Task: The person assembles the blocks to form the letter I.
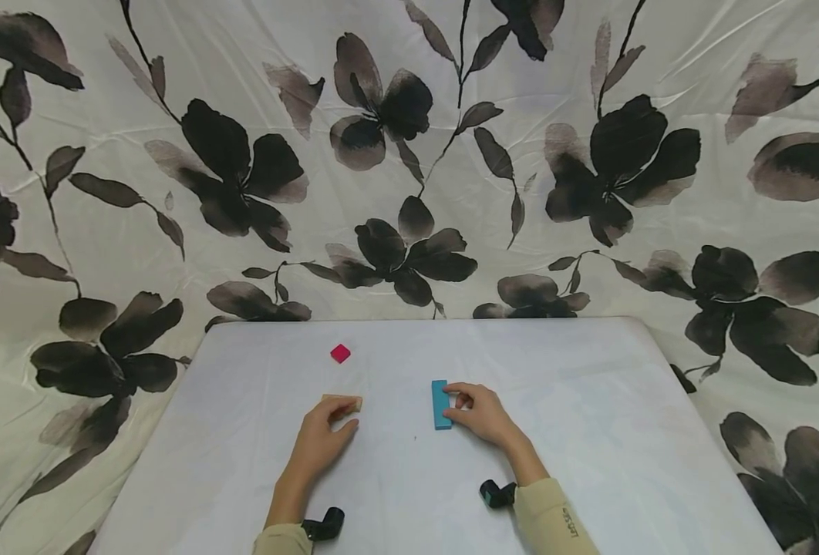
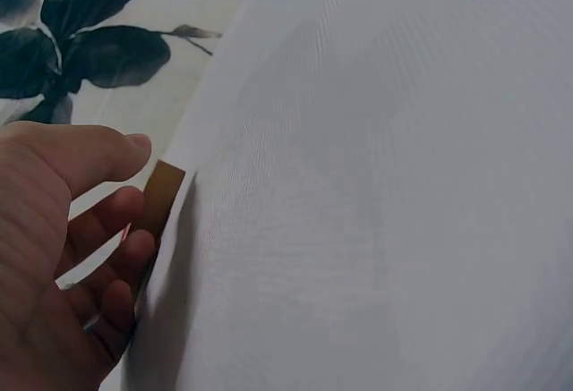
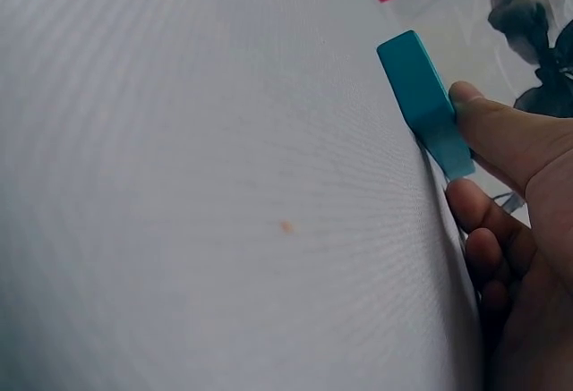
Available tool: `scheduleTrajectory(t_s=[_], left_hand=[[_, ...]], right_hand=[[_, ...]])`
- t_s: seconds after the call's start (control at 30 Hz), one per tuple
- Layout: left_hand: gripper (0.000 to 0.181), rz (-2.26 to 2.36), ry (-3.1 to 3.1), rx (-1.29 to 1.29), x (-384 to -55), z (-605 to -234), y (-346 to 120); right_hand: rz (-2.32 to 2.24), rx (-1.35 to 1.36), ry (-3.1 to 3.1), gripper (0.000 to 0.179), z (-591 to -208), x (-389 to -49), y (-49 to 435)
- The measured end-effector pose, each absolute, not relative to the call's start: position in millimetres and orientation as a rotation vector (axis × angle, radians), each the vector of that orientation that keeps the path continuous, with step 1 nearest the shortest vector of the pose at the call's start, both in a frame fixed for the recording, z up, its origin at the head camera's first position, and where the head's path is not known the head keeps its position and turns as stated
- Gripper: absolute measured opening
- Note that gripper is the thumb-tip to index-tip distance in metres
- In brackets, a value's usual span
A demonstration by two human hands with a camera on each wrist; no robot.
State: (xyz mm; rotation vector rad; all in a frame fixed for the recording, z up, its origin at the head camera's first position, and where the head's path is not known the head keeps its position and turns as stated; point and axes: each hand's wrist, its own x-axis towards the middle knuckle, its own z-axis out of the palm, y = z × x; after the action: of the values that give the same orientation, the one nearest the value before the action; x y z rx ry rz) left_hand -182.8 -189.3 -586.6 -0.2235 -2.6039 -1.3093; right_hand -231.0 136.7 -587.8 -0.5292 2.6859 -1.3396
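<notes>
As I look over the person's work, the blue block (image 1: 439, 405) stands out on the white-covered desk (image 1: 396, 493), its long side running roughly away from the person. On its right side is the right hand (image 1: 482, 415), forefinger and thumb touching it with a modest gap between their tips; I cannot tell whether they truly pinch it or merely rest against it. To the left of the blue block, well apart from it, lies a tan wooden block (image 2: 163, 192), partly hidden from above by the left hand (image 1: 322, 443). That hand is loosely bent and moderately wide, its fingers close against the wood while the thumb stands off, a space showing between thumb and forefinger. Farther from the person than the blue block, and off to its left, a small red block (image 1: 340, 354) sits with one corner pointing towards the person. A tiny speck (image 1: 415, 438) marks the cloth just left of the blue block's near end. Nearer the person than the blue block, each wrist carries a black device, one (image 1: 325, 524) on the left and another (image 1: 497, 494) on the right, beside beige sleeves (image 1: 551, 516). Beyond the blue block, past the desk's far edge, spreads a pale fabric (image 1: 520, 46) printed with dark flowers.
</notes>
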Motion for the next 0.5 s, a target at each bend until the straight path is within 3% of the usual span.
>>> scheduleTrajectory(t_s=[0.5], left_hand=[[0.030,-1.247,-2.705,-0.014,-181.0,-582.1,-199.1]], right_hand=[[-1.349,-0.510,2.681,0.040,-584.8,-229.1,135.1]])
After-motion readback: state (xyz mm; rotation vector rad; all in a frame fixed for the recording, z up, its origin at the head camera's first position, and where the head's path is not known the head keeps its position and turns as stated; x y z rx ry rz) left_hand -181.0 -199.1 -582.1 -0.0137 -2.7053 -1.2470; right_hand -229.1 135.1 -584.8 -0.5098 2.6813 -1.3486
